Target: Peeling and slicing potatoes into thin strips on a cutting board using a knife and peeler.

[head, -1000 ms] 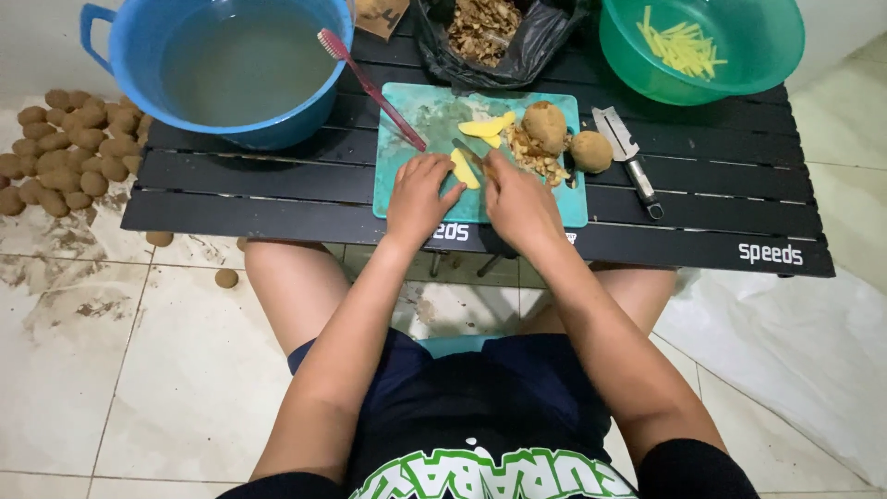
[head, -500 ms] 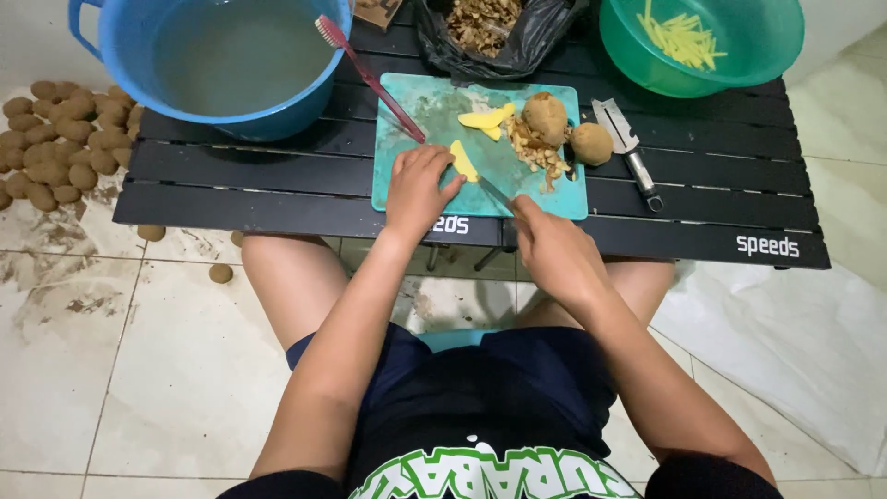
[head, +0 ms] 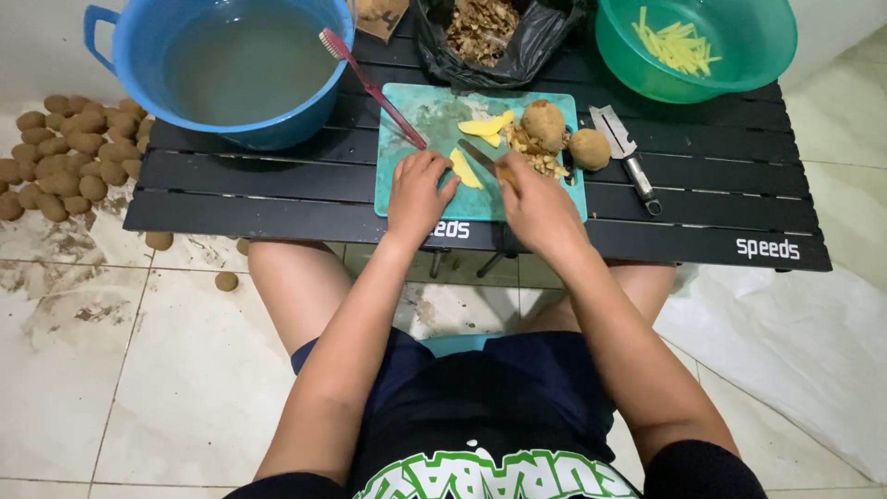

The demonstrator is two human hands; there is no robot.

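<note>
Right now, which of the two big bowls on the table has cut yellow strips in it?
The green bowl at the far right corner holds the yellow strips. The blue tub at the far left holds only cloudy water.

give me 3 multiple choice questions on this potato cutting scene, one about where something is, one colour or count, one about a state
1. Where does the peeler lie?
A. in the blue tub
B. on the table right of the cutting board
C. on the floor

2. What colour is the bowl holding the potato strips?
A. green
B. red
C. white

3. What is the right hand doing?
A. resting open on a knee
B. holding a knife over the board
C. dipping into the water

Answers:
1 B, the peeler sits on the black table just beside the cutting board.
2 A, the bowl at the far right is green.
3 B, the knife blade sticks out from that hand toward the yellow slice by the left hand.
</note>
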